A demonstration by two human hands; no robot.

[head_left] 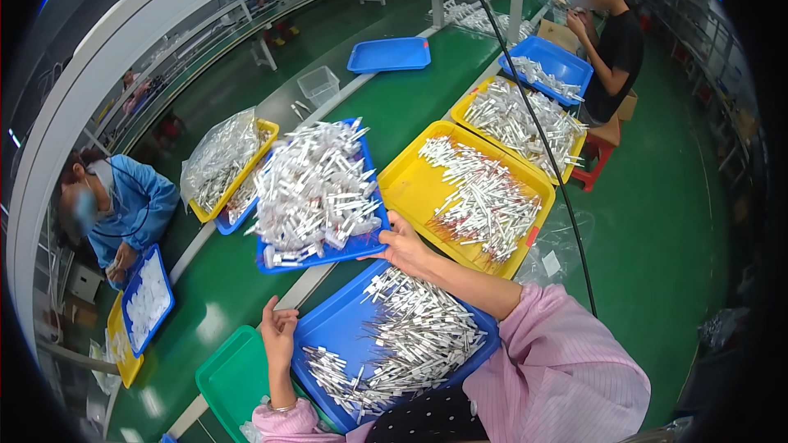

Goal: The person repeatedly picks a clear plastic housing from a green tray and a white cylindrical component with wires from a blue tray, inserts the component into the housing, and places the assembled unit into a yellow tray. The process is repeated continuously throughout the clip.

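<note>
My right hand (pixel 404 243) grips the lower right corner of a blue tray (pixel 373 234), thumb over its rim. Heaped in that tray are small white parts (pixel 316 184), with some clear plastic among them. Its near edge hangs over the conveyor side. My left hand (pixel 280 332) is held up with fingers apart and nothing in it, just below the tray's near edge. Right in front of me a second blue tray (pixel 332 324) holds white pieces with thin dark wires (pixel 423 320). A green tray (pixel 234 369) lies beside my left forearm.
At the right a yellow tray (pixel 406 184) holds white pieces with reddish wires; another yellow tray (pixel 464 111) stands beyond it. A blue tray (pixel 386 56) and a clear box (pixel 318 86) sit farther off on the green belt (pixel 361 102). A black cable (pixel 546 148) crosses the view. Two co-workers sit left and right.
</note>
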